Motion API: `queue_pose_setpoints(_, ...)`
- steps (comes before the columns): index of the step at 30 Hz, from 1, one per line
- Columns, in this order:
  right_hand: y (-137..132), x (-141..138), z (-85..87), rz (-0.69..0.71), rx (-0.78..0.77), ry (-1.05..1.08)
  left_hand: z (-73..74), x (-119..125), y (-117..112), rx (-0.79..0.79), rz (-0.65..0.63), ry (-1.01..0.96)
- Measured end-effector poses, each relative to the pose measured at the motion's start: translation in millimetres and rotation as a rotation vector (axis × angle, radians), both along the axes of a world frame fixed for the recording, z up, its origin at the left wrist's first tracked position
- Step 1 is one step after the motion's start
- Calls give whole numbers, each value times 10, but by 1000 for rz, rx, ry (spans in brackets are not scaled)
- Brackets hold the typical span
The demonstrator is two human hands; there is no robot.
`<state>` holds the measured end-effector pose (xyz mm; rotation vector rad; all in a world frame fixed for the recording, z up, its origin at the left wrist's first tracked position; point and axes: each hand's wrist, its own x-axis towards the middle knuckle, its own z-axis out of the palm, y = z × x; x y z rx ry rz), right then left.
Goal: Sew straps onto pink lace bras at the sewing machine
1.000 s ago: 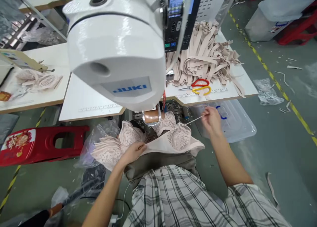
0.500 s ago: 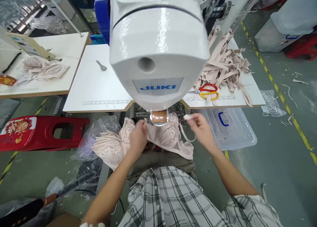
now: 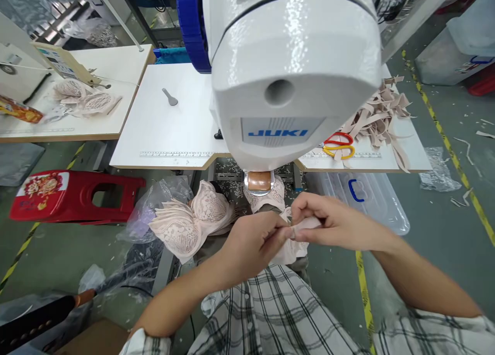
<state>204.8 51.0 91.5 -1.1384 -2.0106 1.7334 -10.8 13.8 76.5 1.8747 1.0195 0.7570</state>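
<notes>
My left hand (image 3: 257, 244) and my right hand (image 3: 328, 220) meet in front of the sewing machine head (image 3: 294, 86), fingertips pinched together. Between them is a short pale fabric strip (image 3: 308, 224); the right fingers grip it and the left thumb and fingers close on its other end. A pale pink lace bra (image 3: 270, 195) hangs below the machine, partly hidden behind my hands. Left of it, a stack of matching lace bras (image 3: 181, 228) lies near my lap.
Red- and yellow-handled scissors (image 3: 339, 146) lie on the white table (image 3: 170, 133) beside a heap of beige strips (image 3: 381, 115). A clear plastic box (image 3: 381, 203) stands below at the right. A red stool (image 3: 81, 195) is at the left, near plastic bags (image 3: 162, 190).
My hands were apart, on either side of the machine's lower end; now they are together, lower and to the right, at the pale strip. My view has shifted somewhat.
</notes>
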Motion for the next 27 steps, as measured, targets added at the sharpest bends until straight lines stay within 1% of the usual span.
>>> queue_pose_setpoints(1,34,80,126,48,-18,-6,30,69,-14,37,-28,-58)
queue_pose_setpoints(2,64,150,247,92,-2,-20,56,139,-26,78,-41,-110)
queue_pose_setpoints(4,104,245,443,147,112,-81,82,262,-38,143,-7,-168)
queue_pose_setpoints(6,106,273,535,143,279,-152,70,343,-36,185,74,-146)
queue_pose_setpoints(7,93,265,534,126,359,-179,52,362,-29,197,114,-111)
queue_pose_setpoints(9,55,222,449,89,465,-209,-1,356,-4,175,148,-42)
queue_pose_setpoints(11,18,162,293,25,472,-200,-59,300,30,80,122,-18)
queue_pose_setpoints(13,0,104,124,-84,386,-174,-112,213,68,-41,68,-30)
queue_pose_setpoints(14,1,80,47,-135,324,-154,-136,165,86,-74,44,-33)
queue_pose_setpoints(16,14,38,-77,-193,179,-105,-178,73,118,-73,27,-13)
queue_pose_setpoints(19,37,-19,-195,-176,-9,-29,-227,-25,151,-34,5,31)
queue_pose_setpoints(21,40,-68,-244,-161,-56,5,-256,-54,161,-46,-19,44)
queue_pose_setpoints(24,21,-153,-302,-143,-27,30,-303,-74,166,-44,-24,42)
queue_pose_setpoints(27,-5,-177,-323,-154,60,33,-341,-150,184,-56,-34,35)
